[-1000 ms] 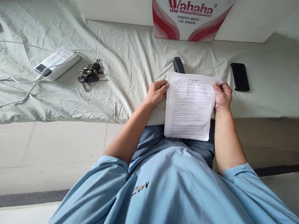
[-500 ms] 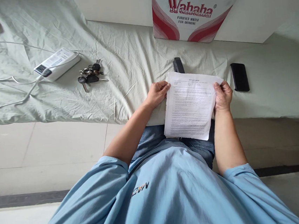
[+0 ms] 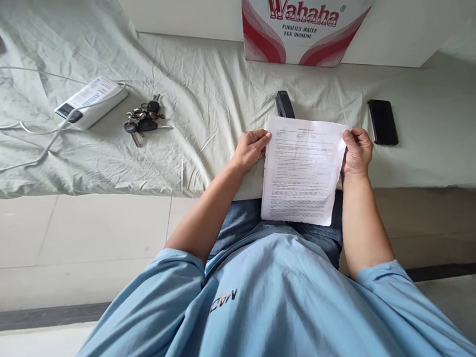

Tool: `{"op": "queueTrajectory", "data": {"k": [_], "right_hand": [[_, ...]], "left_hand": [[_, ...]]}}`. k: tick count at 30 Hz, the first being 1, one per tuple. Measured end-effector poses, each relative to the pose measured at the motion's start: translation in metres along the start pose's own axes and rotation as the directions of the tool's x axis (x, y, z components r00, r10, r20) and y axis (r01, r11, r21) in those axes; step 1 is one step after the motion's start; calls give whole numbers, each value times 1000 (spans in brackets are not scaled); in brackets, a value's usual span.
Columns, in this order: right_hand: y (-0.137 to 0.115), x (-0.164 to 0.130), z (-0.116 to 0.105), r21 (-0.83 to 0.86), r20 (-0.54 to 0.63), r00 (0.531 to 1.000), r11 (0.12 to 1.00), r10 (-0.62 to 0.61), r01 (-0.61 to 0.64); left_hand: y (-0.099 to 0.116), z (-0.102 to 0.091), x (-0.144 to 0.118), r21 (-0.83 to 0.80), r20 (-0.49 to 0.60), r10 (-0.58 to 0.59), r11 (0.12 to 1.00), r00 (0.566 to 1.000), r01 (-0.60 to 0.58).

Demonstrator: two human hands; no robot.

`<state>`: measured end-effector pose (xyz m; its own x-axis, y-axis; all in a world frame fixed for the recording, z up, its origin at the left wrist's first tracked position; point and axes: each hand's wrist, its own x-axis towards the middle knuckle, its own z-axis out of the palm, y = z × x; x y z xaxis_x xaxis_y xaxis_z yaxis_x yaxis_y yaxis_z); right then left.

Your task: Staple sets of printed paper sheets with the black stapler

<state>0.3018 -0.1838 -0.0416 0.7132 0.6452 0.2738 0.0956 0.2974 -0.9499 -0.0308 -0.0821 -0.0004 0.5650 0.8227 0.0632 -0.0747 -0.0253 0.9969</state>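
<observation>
Wrinkled green bedsheet (image 3: pixel 213 91) over tiled floor (image 3: pixel 71 239), both hands' grip pinching printed sheet (image 3: pixel 302 169).

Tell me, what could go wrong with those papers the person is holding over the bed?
The sheets of paper are pinched only at their top corners by the left hand and right hand, so a loose page might slip down onto the lap. The black stapler lies half hidden just behind the top edge, so it could get nudged. The black phone lies close to the right hand and might get bumped.
</observation>
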Motion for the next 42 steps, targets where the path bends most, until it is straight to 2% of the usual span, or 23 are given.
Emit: {"op": "queueTrajectory", "data": {"k": [7, 16, 21, 30, 42], "right_hand": [[1, 0, 1, -27, -12, 1000, 1000, 4, -4], [2, -1, 0, 22, -20, 1000, 1000, 12, -11], [2, -1, -1, 22, -40, 999, 1000, 17, -16], [1, 1, -4, 16, -47, 998, 999, 29, -29], [1, 3, -6, -41, -33, 999, 999, 17, -18]], "left_hand": [[-1, 1, 1, -11, -5, 10, 1000, 1000, -10], [1, 2, 0, -16, 3, 13, 1000, 1000, -13], [-3, 2, 1, 59, 8, 12, 998, 1000, -13], [-12, -1, 3, 228, 14, 81, 970, 997, -83], [0, 1, 1, 405, 21, 95, 909, 995, -95]]}}
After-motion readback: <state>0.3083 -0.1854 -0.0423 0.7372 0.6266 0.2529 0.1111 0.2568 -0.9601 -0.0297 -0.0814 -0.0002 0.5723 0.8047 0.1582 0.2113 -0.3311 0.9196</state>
